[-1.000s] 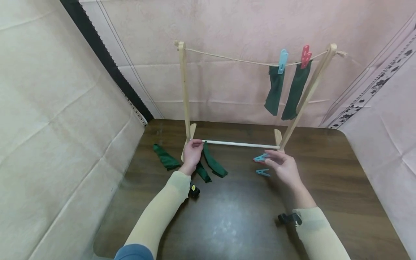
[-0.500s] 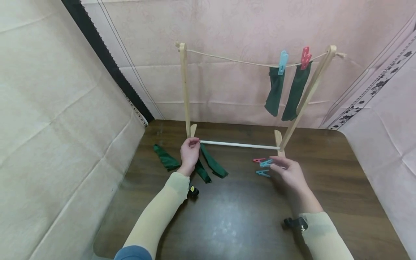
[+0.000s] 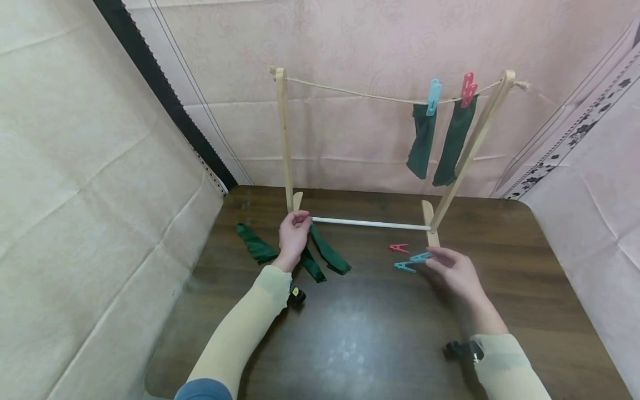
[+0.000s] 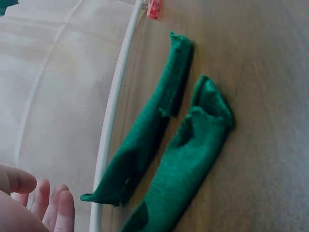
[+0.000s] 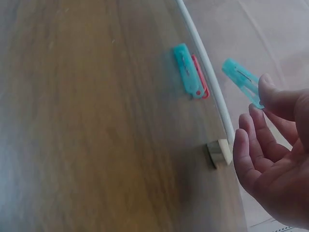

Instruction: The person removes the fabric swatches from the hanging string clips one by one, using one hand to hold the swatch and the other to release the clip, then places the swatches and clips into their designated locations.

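My right hand [image 3: 459,276] pinches a blue clothespin [image 5: 235,73] between thumb and fingertips, above the table. A second blue clothespin [image 3: 404,267] and a red clothespin [image 3: 398,248] lie to its left. At the left end of the white rod [image 3: 370,223], my left hand [image 3: 292,236] hovers beside a dark green sock [image 3: 331,253]. Its fingers are loosely bent, with nothing between them in the left wrist view. Another green sock [image 3: 313,268] lies partly behind that hand, and a third green sock [image 3: 256,244] rests to its left.
A wooden frame with two posts [image 3: 284,139] carries a rope [image 3: 350,93]. Two green socks [image 3: 422,141] hang toward its right end, one under a blue clothespin [image 3: 434,98], one under a red clothespin [image 3: 468,90]. Pale cloth [image 3: 350,33] surrounds the wooden table [image 3: 345,333].
My right hand has moved right and toward me with the blue clothespin, away from the red one on the table. The left hand has shifted slightly by the rod's end.
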`<state>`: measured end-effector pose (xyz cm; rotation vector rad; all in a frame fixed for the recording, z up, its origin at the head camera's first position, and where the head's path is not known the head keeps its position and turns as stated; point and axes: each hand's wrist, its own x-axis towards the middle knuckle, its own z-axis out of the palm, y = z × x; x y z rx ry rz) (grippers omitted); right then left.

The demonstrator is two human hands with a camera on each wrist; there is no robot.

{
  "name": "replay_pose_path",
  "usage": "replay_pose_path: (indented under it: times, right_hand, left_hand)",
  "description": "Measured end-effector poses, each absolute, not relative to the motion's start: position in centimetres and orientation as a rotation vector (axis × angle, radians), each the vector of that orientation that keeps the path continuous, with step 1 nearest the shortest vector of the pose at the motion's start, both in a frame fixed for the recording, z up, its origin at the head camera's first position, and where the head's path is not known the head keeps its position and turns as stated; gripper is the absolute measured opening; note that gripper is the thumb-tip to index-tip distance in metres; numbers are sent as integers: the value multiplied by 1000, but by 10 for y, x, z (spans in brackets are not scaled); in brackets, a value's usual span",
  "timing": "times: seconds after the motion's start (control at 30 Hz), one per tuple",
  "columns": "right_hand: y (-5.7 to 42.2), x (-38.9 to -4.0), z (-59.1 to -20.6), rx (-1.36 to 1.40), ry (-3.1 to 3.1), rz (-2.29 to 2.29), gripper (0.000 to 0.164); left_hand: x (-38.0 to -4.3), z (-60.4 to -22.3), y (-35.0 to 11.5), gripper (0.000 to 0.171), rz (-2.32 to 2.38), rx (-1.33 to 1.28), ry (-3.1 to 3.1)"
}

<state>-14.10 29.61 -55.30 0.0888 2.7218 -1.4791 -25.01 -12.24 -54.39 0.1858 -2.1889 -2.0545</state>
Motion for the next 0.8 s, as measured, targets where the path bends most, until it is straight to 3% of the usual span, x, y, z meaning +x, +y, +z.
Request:
replay_pose_path:
  times: [0.8]
  right_hand:
    - [327,-124,-563,113,2720,-1261,58]
  left_hand:
    - [-245,-538,-110,29,-2137,125,-2161]
